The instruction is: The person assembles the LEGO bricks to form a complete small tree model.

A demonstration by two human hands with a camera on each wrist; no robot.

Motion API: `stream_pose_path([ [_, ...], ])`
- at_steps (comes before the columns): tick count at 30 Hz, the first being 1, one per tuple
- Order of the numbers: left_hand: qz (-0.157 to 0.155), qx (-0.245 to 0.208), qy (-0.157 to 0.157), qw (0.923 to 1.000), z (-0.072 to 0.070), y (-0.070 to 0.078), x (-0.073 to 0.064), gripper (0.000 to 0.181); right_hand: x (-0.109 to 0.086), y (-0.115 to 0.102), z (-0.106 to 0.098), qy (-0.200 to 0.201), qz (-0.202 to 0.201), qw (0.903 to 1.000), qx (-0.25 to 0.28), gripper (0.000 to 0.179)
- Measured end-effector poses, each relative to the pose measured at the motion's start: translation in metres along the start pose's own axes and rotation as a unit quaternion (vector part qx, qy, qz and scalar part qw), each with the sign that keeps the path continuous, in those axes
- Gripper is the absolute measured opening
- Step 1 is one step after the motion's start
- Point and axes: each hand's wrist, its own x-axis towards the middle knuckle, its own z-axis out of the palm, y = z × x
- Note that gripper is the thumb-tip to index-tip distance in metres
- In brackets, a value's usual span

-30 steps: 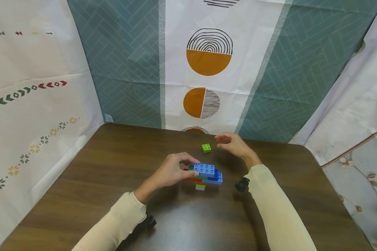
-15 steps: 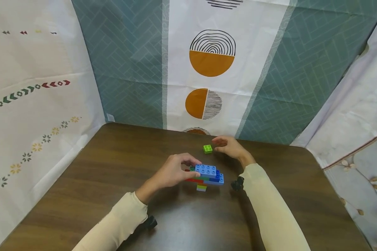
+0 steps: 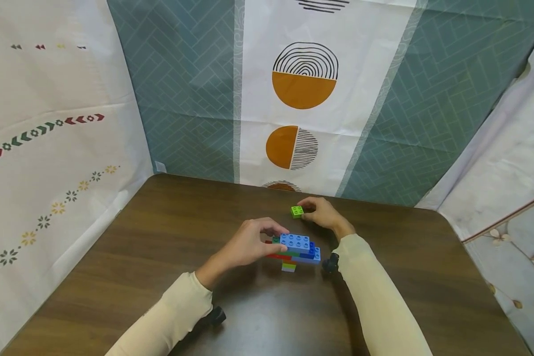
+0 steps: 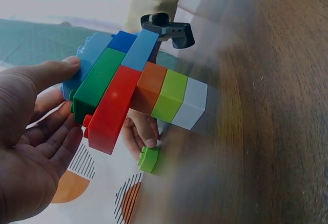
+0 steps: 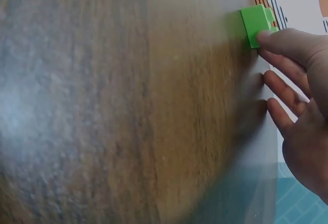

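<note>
My left hand (image 3: pixel 253 241) grips a stack of toy building bricks (image 3: pixel 295 242) near its left end, thumb in front and fingers behind. In the left wrist view the stack shows light blue, dark blue, green and red bricks (image 4: pixel 113 108). Under them is a narrow column of orange, lime and white bricks (image 4: pixel 188 103), the white one lowest. Farther back, my right hand (image 3: pixel 322 213) pinches the right side of a small lime-green brick (image 3: pixel 296 212) on the table. In the right wrist view its thumb overlaps this brick (image 5: pixel 253 24), while the other fingers spread below.
The dark wooden table (image 3: pixel 196 207) runs back to a patterned cloth (image 3: pixel 187 99). White printed cloths stand at the left (image 3: pixel 62 163) and right (image 3: pixel 507 198). A dark wrist camera (image 3: pixel 331 263) sits by the right sleeve, right of the stack.
My right hand has moved left and slightly towards me, from a gap right of the lime-green brick to its edge. The left hand keeps its grip on the stack. The view has shifted slightly.
</note>
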Motion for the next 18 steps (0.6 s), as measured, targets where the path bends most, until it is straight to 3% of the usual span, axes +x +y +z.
stream_pose_path([
  [7, 0.016, 0.005, 0.003, 0.9999, 0.002, -0.001, 0.002, 0.031, -0.005, 0.001, -0.001, 0.023, 0.018, 0.9995, -0.008, 0.036],
  [18, 0.019, 0.015, 0.023, 0.9995, 0.003, -0.001, 0.002, 0.032, -0.032, 0.007, -0.016, 0.078, -0.011, 0.9958, 0.047, 0.038],
])
